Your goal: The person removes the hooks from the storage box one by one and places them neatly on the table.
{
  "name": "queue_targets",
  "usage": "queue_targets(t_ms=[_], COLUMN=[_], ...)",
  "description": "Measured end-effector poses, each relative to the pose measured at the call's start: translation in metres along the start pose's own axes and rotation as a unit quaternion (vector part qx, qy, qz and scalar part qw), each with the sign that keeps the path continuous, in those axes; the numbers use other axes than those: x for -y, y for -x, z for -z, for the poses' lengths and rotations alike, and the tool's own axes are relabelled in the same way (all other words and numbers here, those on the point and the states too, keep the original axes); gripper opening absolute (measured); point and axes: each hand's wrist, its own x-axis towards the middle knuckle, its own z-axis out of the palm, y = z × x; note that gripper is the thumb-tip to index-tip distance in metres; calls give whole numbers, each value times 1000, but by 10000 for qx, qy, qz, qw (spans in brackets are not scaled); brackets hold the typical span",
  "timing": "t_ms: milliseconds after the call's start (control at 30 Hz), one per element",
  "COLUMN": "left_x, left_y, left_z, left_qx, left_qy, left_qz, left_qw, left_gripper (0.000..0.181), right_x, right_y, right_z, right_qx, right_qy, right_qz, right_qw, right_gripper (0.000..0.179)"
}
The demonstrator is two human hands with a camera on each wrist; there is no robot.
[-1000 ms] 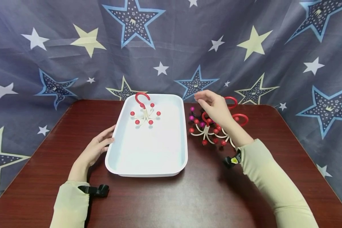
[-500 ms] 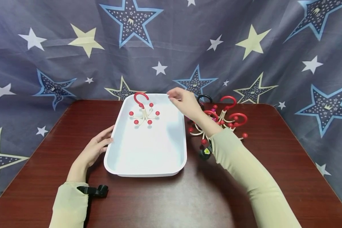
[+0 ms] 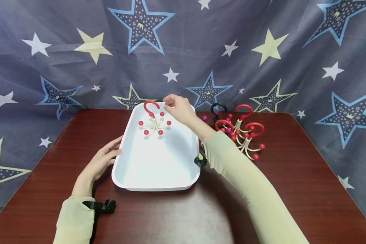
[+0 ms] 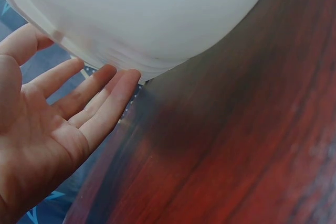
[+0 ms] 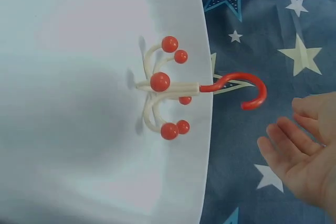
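A white tray [image 3: 158, 166] lies on the table, and in its far part stands a cream hanger [image 3: 154, 124] with several curved arms, red ball tips and a red hook. My left hand [image 3: 99, 163] rests its fingertips against the tray's left side; the left wrist view shows the fingers [image 4: 122, 95] extended near the wall. Over the tray's far right part, my right hand [image 3: 180, 109] hovers with nothing in it. Its loosely bent fingers [image 5: 270, 150] are just beside the red hook, apart from it.
Right of the tray lie several more multi-arm hangers: cream ones with red hooks [image 3: 245, 145] and one with a black hook [image 3: 218, 106] and magenta balls [image 3: 204, 118]. A star-patterned cloth [image 3: 183, 51] hangs behind the dark wooden table [image 3: 292, 176].
My right hand has moved left, from above the hangers on the table to over the tray, near the red hook. The left hand stays at the tray's side.
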Motion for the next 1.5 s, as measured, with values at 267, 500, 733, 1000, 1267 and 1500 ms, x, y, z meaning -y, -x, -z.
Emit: queue_targets(t_ms=[267,500,733,1000,1267,1500], left_x=[1,-2,-10,-7,2,-1], left_y=[-1,0,3,2,-1,-1], left_z=[-1,-1,-5,-4,-2,-2], left_qx=[-6,-57,6,-6,-52,-55], left_qy=[43,17,21,121,99,21], left_qz=[10,62,67,81,132,84], left_qw=[10000,10000,10000,9999,9999,9999], left_gripper=[51,51,51,50,51,50], right_x=[4,7,5,5,-2,0], right_y=[-18,-28,-36,-33,-25,-17], right_z=[-26,-44,-51,-51,-46,-38], right_qx=[75,86,2,-66,-20,-71], right_qy=[-43,281,468,432,-8,-305], right_qz=[-349,-467,-452,-483,-695,-585], right_qw=[9994,9985,9979,9979,9976,9978], right_gripper=[31,34,30,26,23,21])
